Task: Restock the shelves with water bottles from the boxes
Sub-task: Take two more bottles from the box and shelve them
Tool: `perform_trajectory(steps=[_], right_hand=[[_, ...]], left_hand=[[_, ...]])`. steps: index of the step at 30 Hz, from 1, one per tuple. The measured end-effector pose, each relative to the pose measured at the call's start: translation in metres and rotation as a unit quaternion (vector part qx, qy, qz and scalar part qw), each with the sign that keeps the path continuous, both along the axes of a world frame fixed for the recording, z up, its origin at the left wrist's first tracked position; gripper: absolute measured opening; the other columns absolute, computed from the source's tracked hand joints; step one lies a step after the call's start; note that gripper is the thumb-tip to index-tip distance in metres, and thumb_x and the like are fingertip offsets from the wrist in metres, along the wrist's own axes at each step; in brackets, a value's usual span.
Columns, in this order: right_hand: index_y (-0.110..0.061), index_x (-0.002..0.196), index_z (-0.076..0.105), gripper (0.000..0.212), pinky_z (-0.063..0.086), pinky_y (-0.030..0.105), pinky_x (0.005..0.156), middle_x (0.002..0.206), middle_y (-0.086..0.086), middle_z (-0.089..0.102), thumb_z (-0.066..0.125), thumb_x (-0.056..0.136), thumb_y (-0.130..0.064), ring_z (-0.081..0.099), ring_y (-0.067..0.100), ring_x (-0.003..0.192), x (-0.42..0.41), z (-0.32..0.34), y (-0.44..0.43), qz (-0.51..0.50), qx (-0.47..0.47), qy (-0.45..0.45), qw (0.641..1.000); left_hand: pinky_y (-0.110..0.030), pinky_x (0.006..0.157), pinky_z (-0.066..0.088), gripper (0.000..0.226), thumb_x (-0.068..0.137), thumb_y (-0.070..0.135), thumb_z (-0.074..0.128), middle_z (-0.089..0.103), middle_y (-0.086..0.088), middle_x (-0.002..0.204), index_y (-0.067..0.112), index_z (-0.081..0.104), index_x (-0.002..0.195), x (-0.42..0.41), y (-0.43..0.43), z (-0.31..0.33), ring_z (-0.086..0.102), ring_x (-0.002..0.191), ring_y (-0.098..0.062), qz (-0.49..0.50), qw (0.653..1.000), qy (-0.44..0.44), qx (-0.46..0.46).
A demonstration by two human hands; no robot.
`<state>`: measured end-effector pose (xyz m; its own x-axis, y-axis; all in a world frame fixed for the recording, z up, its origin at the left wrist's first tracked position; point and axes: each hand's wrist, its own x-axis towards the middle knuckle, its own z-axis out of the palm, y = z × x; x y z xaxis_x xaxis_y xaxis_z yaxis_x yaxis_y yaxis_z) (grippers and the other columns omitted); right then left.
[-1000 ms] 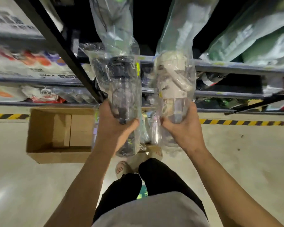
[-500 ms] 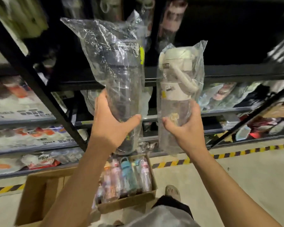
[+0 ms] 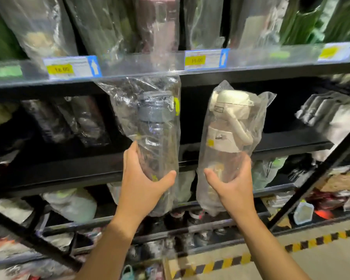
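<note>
Just below the price rail (image 3: 139, 63), left hand (image 3: 143, 186) curls round a bagged grey bottle (image 3: 158, 122), right hand (image 3: 234, 188) round a bagged white bottle (image 3: 228, 122), both upright; neither is shelved yet, so placing both is left

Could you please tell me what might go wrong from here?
The left hand and right hand each grip only the lower part of a bottle through loose plastic, so the grey-lidded clear bottle or the cream-lidded clear bottle might slip. The grey one's bag top sits at the clear price-label strip and could snag.
</note>
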<state>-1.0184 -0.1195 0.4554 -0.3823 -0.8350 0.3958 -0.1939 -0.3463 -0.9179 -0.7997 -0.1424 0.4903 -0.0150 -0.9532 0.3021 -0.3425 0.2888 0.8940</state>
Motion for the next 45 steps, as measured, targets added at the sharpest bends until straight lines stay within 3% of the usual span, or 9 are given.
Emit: perform_trajectory(steps=[4,11,15,23,27,30,34,41,45], right_hand=[[-0.029,0.143,0.040,0.084,0.043,0.005,0.093,0.127,-0.032,0.056,0.083,0.073,-0.047,0.055,-0.006,0.123,-0.052,0.001,-0.036,0.013,-0.019,-0.019,1.000],[-0.022,0.121,0.059,0.060,0.045,0.007,0.087,0.107,-0.030,0.069,0.085,0.070,-0.041,0.065,-0.007,0.103,-0.098,-0.005,-0.089,0.051,0.003,-0.024,0.998],[-0.031,0.097,0.071,0.020,0.051,0.013,0.087,0.091,-0.026,0.074,0.083,0.082,-0.030,0.066,-0.016,0.092,-0.116,-0.021,-0.122,0.135,0.093,-0.004,0.987],[-0.024,0.133,0.061,0.060,0.056,0.033,0.099,0.121,-0.005,0.072,0.088,0.080,-0.026,0.068,0.014,0.116,-0.135,-0.029,-0.157,0.124,0.020,-0.008,0.992],[-0.059,0.124,0.043,0.070,0.045,0.005,0.090,0.120,-0.025,0.063,0.089,0.077,-0.035,0.060,-0.009,0.113,-0.137,-0.023,-0.173,0.054,0.040,0.016,0.998],[-0.033,0.124,0.048,0.065,0.046,0.008,0.088,0.119,-0.009,0.060,0.090,0.075,-0.038,0.061,-0.004,0.109,-0.141,-0.023,-0.190,0.040,0.088,0.041,0.994],[0.003,0.095,0.061,0.052,0.058,0.049,0.075,0.091,0.024,0.068,0.087,0.076,-0.038,0.068,0.034,0.084,-0.145,-0.022,-0.204,0.031,0.147,0.065,0.986],[-0.012,0.121,0.037,0.080,0.048,0.038,0.097,0.124,0.007,0.043,0.091,0.072,-0.045,0.050,0.023,0.116,-0.156,-0.030,-0.185,0.018,0.164,0.158,0.974],[-0.019,0.118,0.039,0.066,0.052,0.038,0.092,0.122,0.003,0.051,0.088,0.077,-0.038,0.056,0.020,0.111,-0.160,-0.037,-0.184,0.031,0.166,0.161,0.972]], left_hand=[[-0.015,0.104,0.040,0.102,0.065,0.060,0.082,0.043,0.022,0.141,0.042,0.029,0.149,-0.054,-0.026,-0.007,0.044,0.132,0.009,0.028,0.999,0.019,-0.006],[-0.048,0.101,0.054,0.106,0.062,0.062,0.086,0.059,-0.013,0.122,0.017,0.032,0.142,-0.113,-0.078,-0.030,0.063,0.112,-0.025,0.093,0.995,0.020,0.033],[-0.016,0.095,0.051,0.094,0.069,0.044,0.090,0.064,0.023,0.120,0.036,0.031,0.141,-0.135,-0.103,-0.037,0.063,0.111,0.006,0.074,0.997,0.031,0.017],[-0.016,0.098,0.046,0.082,0.076,0.032,0.089,0.053,0.002,0.128,0.052,0.022,0.118,-0.160,-0.145,-0.033,0.056,0.115,-0.004,0.079,0.996,-0.040,-0.010],[-0.012,0.080,0.051,0.055,0.075,0.036,0.089,0.057,0.009,0.109,0.034,0.044,0.106,-0.160,-0.170,-0.037,0.059,0.098,0.009,0.103,0.993,-0.052,0.007],[-0.007,0.071,0.051,0.066,0.076,0.039,0.089,0.066,0.003,0.102,0.017,0.047,0.121,-0.158,-0.187,-0.037,0.066,0.092,-0.006,0.112,0.993,-0.035,0.023],[-0.002,0.058,0.044,0.075,0.075,0.048,0.088,0.065,0.007,0.098,0.022,0.038,0.125,-0.155,-0.192,-0.034,0.063,0.085,-0.003,0.102,0.993,-0.044,0.047],[-0.030,0.102,0.046,0.089,0.069,0.045,0.093,0.049,0.002,0.133,0.026,0.038,0.136,-0.144,-0.168,-0.066,0.052,0.120,-0.014,0.067,0.993,-0.060,0.081],[-0.022,0.077,0.049,0.055,0.077,0.045,0.088,0.058,0.004,0.113,0.025,0.050,0.113,-0.145,-0.171,-0.079,0.060,0.098,-0.009,0.086,0.986,-0.100,0.103]])
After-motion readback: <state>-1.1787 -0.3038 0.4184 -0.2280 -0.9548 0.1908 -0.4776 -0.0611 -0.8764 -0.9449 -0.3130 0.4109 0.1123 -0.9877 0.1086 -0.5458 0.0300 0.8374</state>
